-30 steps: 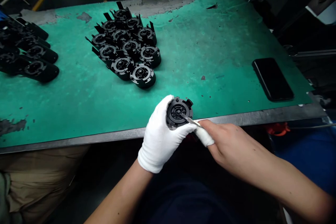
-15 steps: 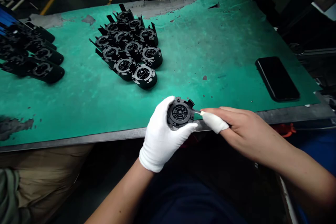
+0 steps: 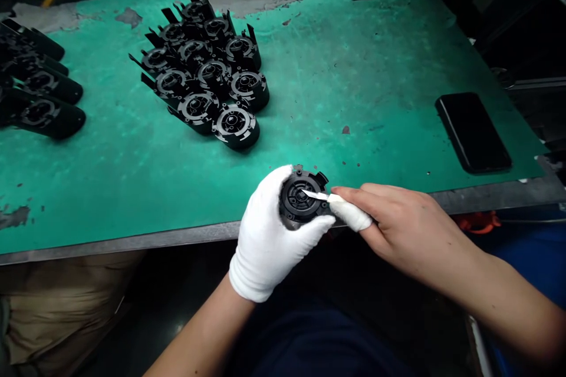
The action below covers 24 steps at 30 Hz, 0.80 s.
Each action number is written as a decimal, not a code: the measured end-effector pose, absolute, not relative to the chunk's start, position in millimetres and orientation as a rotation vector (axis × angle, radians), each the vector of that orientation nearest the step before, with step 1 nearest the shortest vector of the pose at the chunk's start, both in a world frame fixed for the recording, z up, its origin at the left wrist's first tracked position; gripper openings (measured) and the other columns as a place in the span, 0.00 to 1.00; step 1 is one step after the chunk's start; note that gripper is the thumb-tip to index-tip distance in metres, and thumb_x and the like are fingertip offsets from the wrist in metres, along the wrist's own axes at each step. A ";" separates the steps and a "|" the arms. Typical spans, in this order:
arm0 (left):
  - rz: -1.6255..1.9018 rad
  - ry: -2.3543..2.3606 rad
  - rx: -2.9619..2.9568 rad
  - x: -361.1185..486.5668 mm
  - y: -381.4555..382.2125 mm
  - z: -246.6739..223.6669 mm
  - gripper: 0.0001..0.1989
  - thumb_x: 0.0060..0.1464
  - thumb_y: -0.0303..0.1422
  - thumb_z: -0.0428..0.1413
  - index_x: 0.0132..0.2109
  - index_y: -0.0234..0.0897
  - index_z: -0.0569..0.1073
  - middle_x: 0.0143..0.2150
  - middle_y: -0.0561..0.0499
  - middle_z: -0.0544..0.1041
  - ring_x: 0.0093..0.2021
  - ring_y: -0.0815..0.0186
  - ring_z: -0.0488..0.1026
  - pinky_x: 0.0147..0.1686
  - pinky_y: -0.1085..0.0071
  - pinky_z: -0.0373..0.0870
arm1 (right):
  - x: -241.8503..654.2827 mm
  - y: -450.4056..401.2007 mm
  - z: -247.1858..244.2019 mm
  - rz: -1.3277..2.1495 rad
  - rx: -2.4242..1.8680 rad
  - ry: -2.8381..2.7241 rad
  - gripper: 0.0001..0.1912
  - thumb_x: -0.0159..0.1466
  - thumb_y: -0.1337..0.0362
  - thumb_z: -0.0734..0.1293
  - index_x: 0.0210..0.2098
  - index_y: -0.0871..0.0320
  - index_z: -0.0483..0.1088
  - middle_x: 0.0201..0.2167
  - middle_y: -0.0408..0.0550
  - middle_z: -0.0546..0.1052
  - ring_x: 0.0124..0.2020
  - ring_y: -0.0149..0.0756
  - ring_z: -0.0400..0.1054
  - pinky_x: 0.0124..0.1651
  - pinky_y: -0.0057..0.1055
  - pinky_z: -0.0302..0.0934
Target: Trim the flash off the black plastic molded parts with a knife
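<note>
My left hand point(image 3: 269, 232), in a white glove, is wrapped round a round black plastic part point(image 3: 294, 207) with a ringed face turned up. My right hand point(image 3: 375, 206) is bare apart from a white cover on the thumb. It grips a small knife point(image 3: 316, 195) whose pale pointed blade lies over the face of the part, its tip near the centre. Whether the tip touches the plastic I cannot tell. The knife's handle is mostly hidden in my fingers. Both hands are at the front edge of the green-topped table point(image 3: 354, 70).
Several similar black parts point(image 3: 236, 126) stand grouped beyond my left hand. Another group of black parts point(image 3: 53, 115) is at the far left. A black phone point(image 3: 475, 132) lies on the right. Below the edge is an orange-red object point(image 3: 480, 222). A person's trousers point(image 3: 66, 300) show lower left.
The knife blade has moved from the right rim of the part in over its face. My right hand has shifted slightly left. The view has turned a little.
</note>
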<state>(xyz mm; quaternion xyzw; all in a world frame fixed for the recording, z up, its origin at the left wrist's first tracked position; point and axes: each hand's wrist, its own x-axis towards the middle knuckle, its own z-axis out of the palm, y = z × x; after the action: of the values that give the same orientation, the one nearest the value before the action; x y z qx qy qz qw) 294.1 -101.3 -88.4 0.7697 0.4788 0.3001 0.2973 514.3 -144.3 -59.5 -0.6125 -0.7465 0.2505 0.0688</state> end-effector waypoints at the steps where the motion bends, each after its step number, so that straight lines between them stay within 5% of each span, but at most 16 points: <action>1: 0.798 1.272 2.051 293.9 -101.2 -88.4 0.35 0.53 0.45 0.68 0.62 0.40 0.64 0.61 0.43 0.71 0.61 0.53 0.71 0.61 0.57 0.71 | 513.7 -145.2 -59.7 0.707 -1.854 -2.261 0.19 0.72 0.62 0.60 0.60 0.49 0.70 0.38 0.45 0.78 0.39 0.42 0.74 0.39 0.39 0.62; 8: 0.796 1.259 2.061 292.7 -100.6 -89.3 0.35 0.52 0.45 0.69 0.61 0.42 0.64 0.61 0.43 0.71 0.61 0.52 0.71 0.58 0.59 0.73 | 510.3 -149.2 -60.2 0.496 -1.852 -2.304 0.20 0.70 0.65 0.62 0.60 0.51 0.70 0.33 0.43 0.75 0.35 0.40 0.72 0.34 0.38 0.56; 24: 0.799 1.270 2.072 294.5 -96.9 -87.5 0.33 0.50 0.41 0.69 0.59 0.42 0.66 0.60 0.43 0.72 0.59 0.50 0.73 0.54 0.57 0.77 | 516.3 -142.4 -54.2 0.660 -1.857 -2.348 0.22 0.70 0.66 0.61 0.62 0.48 0.68 0.36 0.44 0.76 0.36 0.41 0.72 0.36 0.38 0.59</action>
<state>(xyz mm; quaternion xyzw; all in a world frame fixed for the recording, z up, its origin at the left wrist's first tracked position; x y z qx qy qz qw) 294.5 -96.9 -87.5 0.7758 0.4755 0.2992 0.2873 516.3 -142.4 -54.2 -0.6053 -0.7654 0.2153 0.0383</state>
